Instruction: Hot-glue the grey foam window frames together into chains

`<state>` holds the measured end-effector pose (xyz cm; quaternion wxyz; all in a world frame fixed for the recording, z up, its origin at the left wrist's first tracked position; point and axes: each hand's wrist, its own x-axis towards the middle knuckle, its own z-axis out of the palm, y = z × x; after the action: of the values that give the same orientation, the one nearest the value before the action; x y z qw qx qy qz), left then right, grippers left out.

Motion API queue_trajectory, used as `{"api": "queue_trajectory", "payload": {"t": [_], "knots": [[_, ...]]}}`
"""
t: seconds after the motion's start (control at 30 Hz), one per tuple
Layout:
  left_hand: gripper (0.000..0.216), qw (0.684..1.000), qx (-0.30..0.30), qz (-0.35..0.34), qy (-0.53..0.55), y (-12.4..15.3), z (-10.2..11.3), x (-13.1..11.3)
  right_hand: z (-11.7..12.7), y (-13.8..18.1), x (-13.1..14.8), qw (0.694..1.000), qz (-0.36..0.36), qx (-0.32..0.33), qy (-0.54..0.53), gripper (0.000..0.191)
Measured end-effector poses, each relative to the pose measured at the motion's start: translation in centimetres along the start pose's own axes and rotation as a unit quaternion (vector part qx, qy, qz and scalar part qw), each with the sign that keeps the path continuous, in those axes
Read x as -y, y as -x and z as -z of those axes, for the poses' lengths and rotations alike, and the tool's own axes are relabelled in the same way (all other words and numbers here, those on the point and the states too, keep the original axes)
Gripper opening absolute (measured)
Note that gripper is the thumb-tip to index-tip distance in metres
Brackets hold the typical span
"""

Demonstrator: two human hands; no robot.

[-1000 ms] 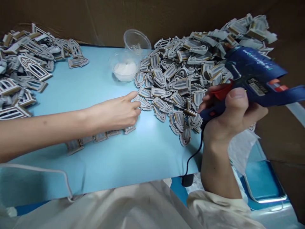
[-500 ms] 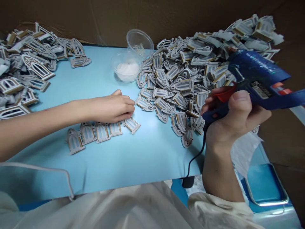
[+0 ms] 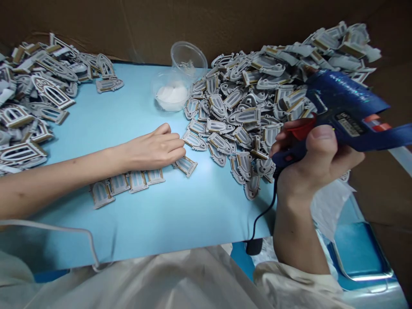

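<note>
My right hand (image 3: pixel 317 161) grips a blue hot glue gun (image 3: pixel 347 96) with a red trigger, held up over the right side of the table, its nozzle pointing to the far left. My left hand (image 3: pixel 157 148) rests low over the middle of the table, fingers curled down and closed on a small arched window piece (image 3: pixel 186 166); only the lower end of that piece shows. Left of it, several similar window pieces (image 3: pixel 137 181) lie side by side in a row, their tops partly covered by my left forearm.
A large heap of window pieces (image 3: pixel 244 113) covers the right of the blue table (image 3: pixel 193 214), and another heap (image 3: pixel 48 86) lies far left. Two clear plastic cups (image 3: pixel 172 94) stand at the back, one with white material inside. A white cable (image 3: pixel 64 227) crosses the front left.
My left hand has slid a little to the right, and the window piece under its fingers has shifted with it, away from the row. The glue gun stays nearly still.
</note>
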<state>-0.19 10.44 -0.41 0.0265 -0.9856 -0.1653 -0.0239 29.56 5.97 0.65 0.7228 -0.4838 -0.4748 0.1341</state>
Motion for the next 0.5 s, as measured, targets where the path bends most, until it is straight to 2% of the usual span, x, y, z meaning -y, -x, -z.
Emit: {"api": "queue_trajectory", "payload": {"t": [0.13, 0.27, 0.37, 0.43, 0.5], "knots": [[0.040, 1.000, -0.015, -0.019, -0.016, -0.2, -0.6, -0.2, -0.3, 0.4, 0.4, 1.000, -0.010, -0.008, -0.010, 0.020], [0.035, 0.998, -0.020, 0.006, 0.053, -0.3, -0.4, -0.2, -0.6, 1.5, 0.7, 0.999, -0.024, -0.004, -0.042, 0.020], [0.029, 0.991, -0.063, 0.067, 0.102, 0.0, 1.3, 0.9, -0.6, 2.1, 0.7, 0.998, -0.028, 0.018, -0.049, 0.023], [0.027, 0.978, -0.115, 0.135, 0.112, 0.4, 3.1, 2.1, -0.5, 2.2, 0.7, 0.998, -0.017, 0.017, -0.064, 0.023], [0.031, 0.952, -0.196, 0.211, 0.106, 1.0, 5.1, 3.4, -0.4, 2.2, 0.8, 0.997, -0.013, 0.011, -0.076, 0.020]]}}
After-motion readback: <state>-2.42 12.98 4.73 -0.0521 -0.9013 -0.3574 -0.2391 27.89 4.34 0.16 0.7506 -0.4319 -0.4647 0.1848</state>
